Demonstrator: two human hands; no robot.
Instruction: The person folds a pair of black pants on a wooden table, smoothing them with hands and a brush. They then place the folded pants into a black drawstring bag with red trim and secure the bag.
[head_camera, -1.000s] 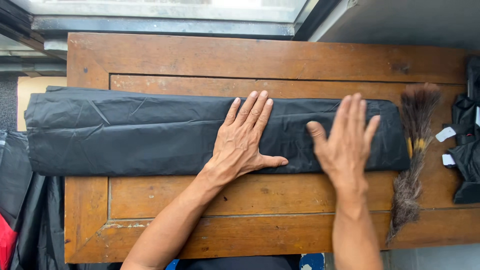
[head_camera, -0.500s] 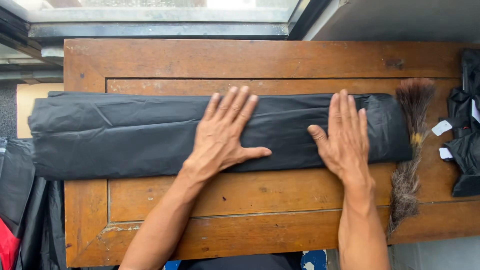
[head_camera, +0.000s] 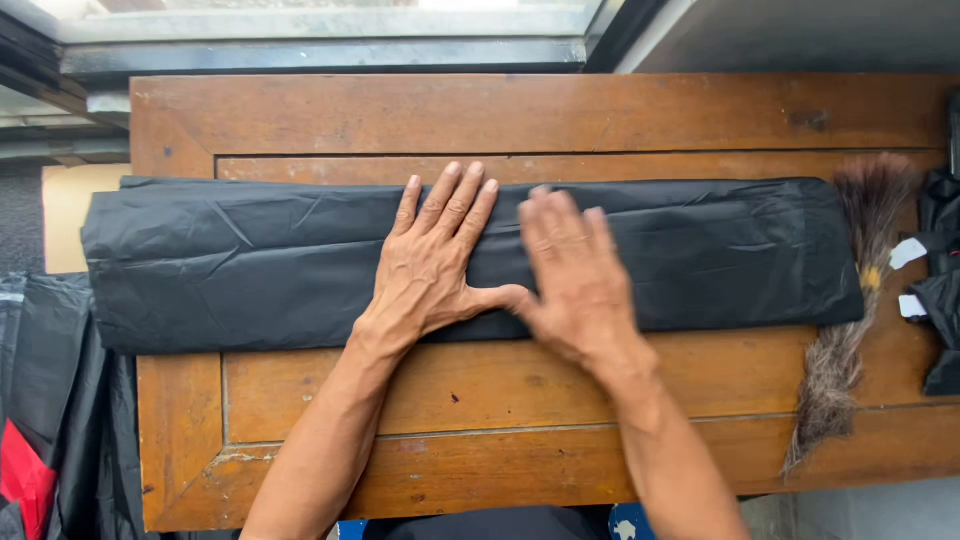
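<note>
Black plastic, folded into one long flat strip (head_camera: 250, 265): both hands rest on its middle. Left hand (head_camera: 430, 265), palm down, fingers spread wide and pressed flat on the strip, thumb stretched toward the right; it grips nothing. Right hand (head_camera: 575, 280), just beside the left, also flat and open with fingers together, blurred, its thumb touching or nearly touching the left thumb; it grips nothing. Strip lies lengthwise across the brown wooden desk (head_camera: 500, 110), wrinkled, its left end reaching past the desk's left edge, its right end stopping near the right side. Desk surface is a framed panel, worn and scuffed along the near edge. Grey-brown feather or bristle duster (head_camera: 850, 340) lies just beyond the strip's right end, tip pointing away from the person. Further black plastic items with white tags (head_camera: 930, 290) sit at the desk's far right edge. More black plastic sheeting (head_camera: 50, 400) hangs left of the desk, with something red (head_camera: 25, 475) below it.
</note>
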